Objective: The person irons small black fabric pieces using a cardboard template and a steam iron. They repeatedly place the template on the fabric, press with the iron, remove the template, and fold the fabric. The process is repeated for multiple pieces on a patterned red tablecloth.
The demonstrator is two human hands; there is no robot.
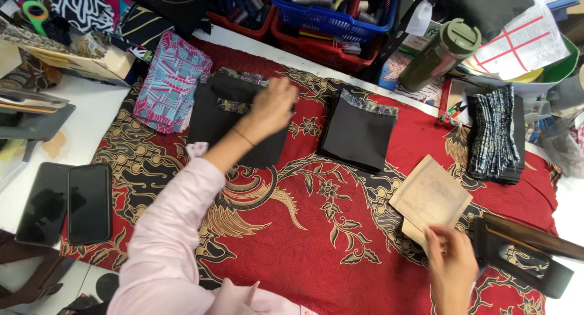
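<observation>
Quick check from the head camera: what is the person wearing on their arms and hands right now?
The left arm wears a pale pink long sleeve pushed up the forearm, with a thin bracelet at the wrist. The left hand and right hand are bare, without gloves; no sleeve shows on the right.

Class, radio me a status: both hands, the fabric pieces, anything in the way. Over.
Left hand on black fabric stack. Right hand pinching beige paper pieces. Second black stack between, untouched.

- A small sewing workshop: a bench (91,117) draped in red patterned cloth (340,230) carries stacks of cut black fabric pieces (359,135).
- Folded printed textiles (171,81) lie alongside.
- Crates of supplies (331,17), thread snips (450,114) and paper patterns (431,196) crowd the edges.
</observation>
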